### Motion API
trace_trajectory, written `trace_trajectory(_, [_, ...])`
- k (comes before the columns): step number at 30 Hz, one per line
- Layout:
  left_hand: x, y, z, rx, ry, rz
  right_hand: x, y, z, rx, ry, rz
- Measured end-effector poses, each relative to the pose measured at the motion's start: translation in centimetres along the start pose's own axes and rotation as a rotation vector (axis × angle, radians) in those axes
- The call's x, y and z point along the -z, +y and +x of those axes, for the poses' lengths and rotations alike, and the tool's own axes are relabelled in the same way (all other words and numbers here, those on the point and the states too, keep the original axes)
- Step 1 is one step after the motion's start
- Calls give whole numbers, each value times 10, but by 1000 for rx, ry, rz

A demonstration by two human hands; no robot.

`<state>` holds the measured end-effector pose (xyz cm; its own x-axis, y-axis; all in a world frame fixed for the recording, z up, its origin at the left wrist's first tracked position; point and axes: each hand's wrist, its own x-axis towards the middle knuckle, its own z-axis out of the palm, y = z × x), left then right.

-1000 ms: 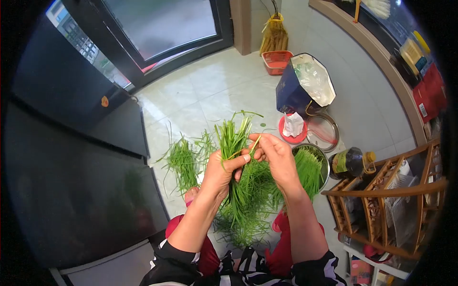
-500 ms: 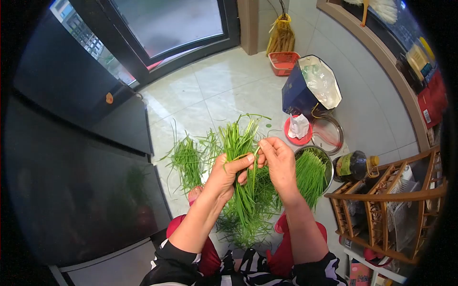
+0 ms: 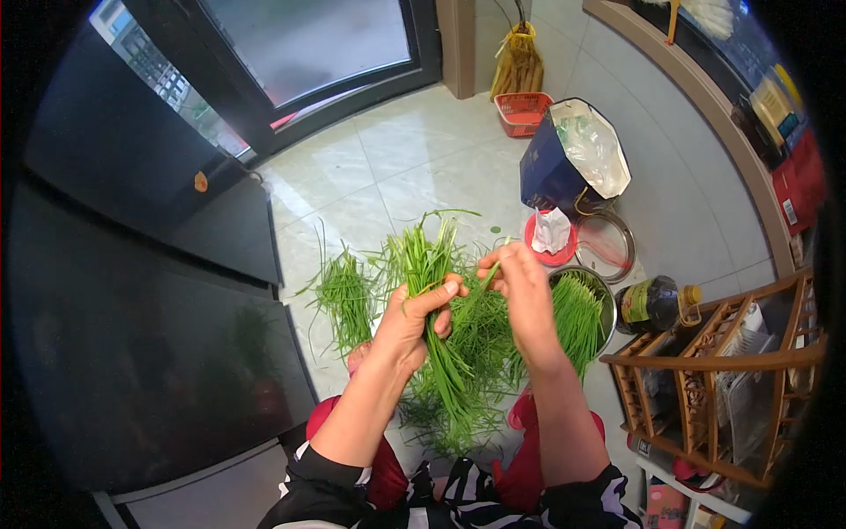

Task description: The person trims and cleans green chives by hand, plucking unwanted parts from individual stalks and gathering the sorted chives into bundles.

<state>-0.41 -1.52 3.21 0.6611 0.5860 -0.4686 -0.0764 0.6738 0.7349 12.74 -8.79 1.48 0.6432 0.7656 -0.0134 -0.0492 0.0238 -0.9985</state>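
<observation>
My left hand [image 3: 412, 324] is closed around a thick bunch of garlic chives [image 3: 426, 251], pale stem ends up and green leaves hanging below. To its right, my right hand [image 3: 527, 295] pinches a thin chive stalk [image 3: 491, 271] between thumb and fingers, apart from the bunch. Below both hands, loose chive leaves [image 3: 485, 339] cover the floor. A smaller pile of chives [image 3: 344, 300] lies on the left. Beside my right forearm, neatly aligned chives [image 3: 573, 322] rest in and over the edge of a metal bowl [image 3: 611, 317].
A red dish [image 3: 567, 257] with crumpled white paper and a round metal lid [image 3: 608, 247] lie beyond the bowl. Further back are a lined blue bag [image 3: 538, 172] and a red basket [image 3: 520, 116]. A dark bottle [image 3: 648, 305] and wooden rack [image 3: 705, 366] stand right; black cabinet doors [image 3: 141, 353] left.
My right hand has moved away from the bunch, slightly right, with a stalk in its fingers. My left hand and its bunch have shifted a little left.
</observation>
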Motion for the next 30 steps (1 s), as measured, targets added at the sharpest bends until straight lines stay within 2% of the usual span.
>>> trace_trajectory(2, [4,0,2,-16,-5,8,5,-11,0,-221,39,365])
trace_trajectory(4, [5,-2,3,-9,-26,98,11,-10,1,-241,32,360])
trace_trajectory(6, [1,-2,1,7,-37,126,13,-5,0,-206,-63,160])
trace_trajectory(10, [-3,-5,-1,25,-90,188,4,-6,2,-202,-52,28])
trace_trajectory(12, [-4,-6,-1,29,-75,210,-1,-3,2,-115,25,-92])
trace_trajectory(16, [3,-3,3,5,-48,216,10,-3,7,-153,148,88])
trace_trajectory(17, [6,0,4,-14,-47,211,14,-7,10,-166,242,193])
trace_trajectory(18, [10,5,4,-10,-9,215,19,-9,13,-178,336,299])
trace_trajectory(21, [32,19,8,-72,116,191,44,-9,17,-139,392,373])
trace_trajectory(25, [71,35,13,-278,427,7,53,-15,17,-128,376,343])
trace_trajectory(26, [75,38,13,-340,501,-10,52,-16,18,-141,378,231])
trace_trajectory(28, [74,40,10,-378,502,51,47,-15,19,-154,377,123])
trace_trajectory(30, [65,40,9,-400,472,132,40,-6,22,-63,245,140])
